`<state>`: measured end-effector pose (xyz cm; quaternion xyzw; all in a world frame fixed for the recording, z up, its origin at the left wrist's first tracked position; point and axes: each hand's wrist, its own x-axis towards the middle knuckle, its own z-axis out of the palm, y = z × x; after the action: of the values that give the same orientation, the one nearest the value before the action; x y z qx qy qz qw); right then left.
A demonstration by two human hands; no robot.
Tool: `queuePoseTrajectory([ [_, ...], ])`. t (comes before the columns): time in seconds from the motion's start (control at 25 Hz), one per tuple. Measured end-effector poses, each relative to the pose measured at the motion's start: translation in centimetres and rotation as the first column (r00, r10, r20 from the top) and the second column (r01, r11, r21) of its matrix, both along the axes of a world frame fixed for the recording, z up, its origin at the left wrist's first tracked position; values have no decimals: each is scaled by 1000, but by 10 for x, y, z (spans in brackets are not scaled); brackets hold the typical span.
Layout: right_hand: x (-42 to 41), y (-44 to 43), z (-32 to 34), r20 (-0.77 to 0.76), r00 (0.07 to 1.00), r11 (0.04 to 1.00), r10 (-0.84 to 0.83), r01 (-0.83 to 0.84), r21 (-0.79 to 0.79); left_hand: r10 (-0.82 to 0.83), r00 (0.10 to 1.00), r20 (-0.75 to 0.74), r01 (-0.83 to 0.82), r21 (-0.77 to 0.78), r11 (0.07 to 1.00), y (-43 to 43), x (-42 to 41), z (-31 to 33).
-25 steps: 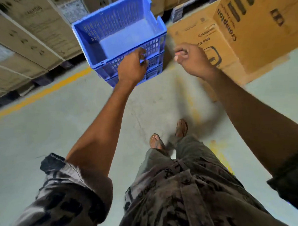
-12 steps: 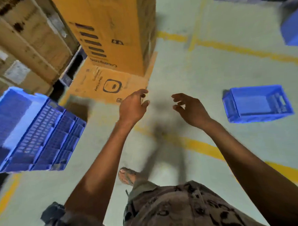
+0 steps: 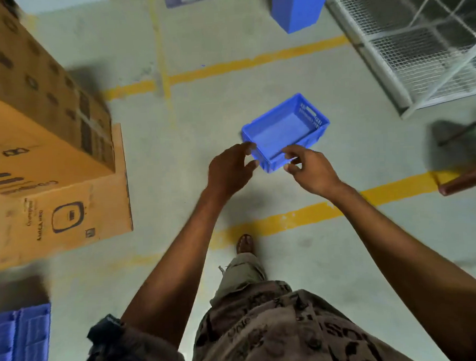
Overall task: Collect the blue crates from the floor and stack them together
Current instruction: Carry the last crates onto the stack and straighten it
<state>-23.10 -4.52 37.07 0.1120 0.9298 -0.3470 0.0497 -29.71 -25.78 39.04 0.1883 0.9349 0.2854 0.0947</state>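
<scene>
A single blue crate (image 3: 285, 129) lies on the grey floor ahead of me, turned at an angle, with nothing inside it. My left hand (image 3: 229, 168) reaches out in front of its near left corner, fingers spread and holding nothing. My right hand (image 3: 308, 169) is stretched out before the near right edge, fingers apart, also holding nothing. Both hands overlap the crate in the picture, but I cannot tell whether they touch it. The stack of blue crates (image 3: 20, 342) shows at the lower left edge.
Large cardboard boxes (image 3: 37, 112) stand at the left, with a flat one (image 3: 61, 215) on the floor. A wire mesh cage (image 3: 421, 41) stands at the upper right. A tall blue object (image 3: 296, 7) is at the top. Yellow floor lines (image 3: 287, 216) cross the concrete.
I have turned away from the crate stack, which slid to the lower left. The lone crate has come to the centre, and both hands have moved up to it.
</scene>
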Motion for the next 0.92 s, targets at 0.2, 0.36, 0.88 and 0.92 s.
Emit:
queuePoseTrajectory([
  [0.2,-80,116,-51,67,994,996,-89,88,14,-81,995,54,84,-43,996,104,-105,-61],
  [0.36,-161,190,-116,217,974,996,-70,57,67,-100,970,220,118,-70,991,190,-193,-133],
  [0.88,-371,346,-483,560,766,783,314,-543,303,266,806,528,-209,-166,964,361,-296,-495],
  [0.92,-378,354,-520,564,743,724,361,-604,332,329,776,538,-279,-175,944,370,-292,-527],
])
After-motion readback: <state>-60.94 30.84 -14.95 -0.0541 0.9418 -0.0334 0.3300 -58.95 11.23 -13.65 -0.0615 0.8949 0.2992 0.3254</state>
